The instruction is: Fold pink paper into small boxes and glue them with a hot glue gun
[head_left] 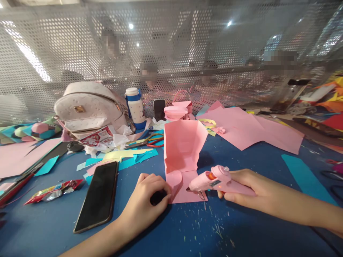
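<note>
A folded pink paper piece (pixel 182 146) stands on the blue table with its back panel upright and a flat panel toward me. My left hand (pixel 148 198) is curled, thumb and fingertips closed on the left edge of that flat panel. In my right hand (pixel 242 189) is a pink hot glue gun (pixel 214 180), gripped by its handle. Its nozzle points left, low over the flat panel; whether it touches the paper I cannot tell. Behind the folded piece sits a small pink paper basket (pixel 177 110) with a thin arched handle.
To the left lie a black phone (pixel 98 194), a snack wrapper (pixel 55 191) and paper strips (pixel 128 155). Farther back are scissors (pixel 150 140), a white backpack (pixel 88 107) and a bottle (pixel 135 109). Pink sheets (pixel 241 125) spread at the back right, before a perforated metal screen (pixel 171 43).
</note>
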`<action>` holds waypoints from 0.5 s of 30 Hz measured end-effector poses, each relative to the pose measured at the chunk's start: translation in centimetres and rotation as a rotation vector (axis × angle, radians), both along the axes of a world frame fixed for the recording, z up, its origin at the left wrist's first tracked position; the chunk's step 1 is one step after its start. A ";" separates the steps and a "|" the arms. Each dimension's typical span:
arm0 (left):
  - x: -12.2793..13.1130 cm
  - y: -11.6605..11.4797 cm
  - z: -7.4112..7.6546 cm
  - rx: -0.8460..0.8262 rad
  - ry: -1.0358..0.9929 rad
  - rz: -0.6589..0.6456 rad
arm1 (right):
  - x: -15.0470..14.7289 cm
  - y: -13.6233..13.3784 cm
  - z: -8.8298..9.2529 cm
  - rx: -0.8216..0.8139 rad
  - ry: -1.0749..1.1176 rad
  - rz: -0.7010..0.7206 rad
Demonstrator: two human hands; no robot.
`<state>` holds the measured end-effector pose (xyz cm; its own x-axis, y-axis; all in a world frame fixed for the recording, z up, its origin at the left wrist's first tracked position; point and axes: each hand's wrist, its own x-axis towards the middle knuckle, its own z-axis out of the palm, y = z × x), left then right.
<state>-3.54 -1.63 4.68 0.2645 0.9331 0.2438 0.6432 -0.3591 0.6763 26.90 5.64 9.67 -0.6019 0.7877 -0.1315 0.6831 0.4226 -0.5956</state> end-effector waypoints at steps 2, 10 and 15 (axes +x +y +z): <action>0.1 -0.2 0.2 0.034 0.030 -0.026 | 1.1 0.1 -0.5 -0.037 -0.033 -0.057; 0.3 -0.7 0.6 0.155 0.098 -0.069 | 3.2 1.1 0.2 -0.205 0.211 -0.306; 0.5 -0.8 0.9 0.176 0.127 -0.106 | 4.6 3.1 -0.4 -0.190 0.359 -0.334</action>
<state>-3.09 -2.44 5.55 0.3976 0.8447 0.3585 0.6715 -0.5341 0.5136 31.51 8.76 9.30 -0.3551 0.9268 -0.1226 0.5010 0.0780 -0.8619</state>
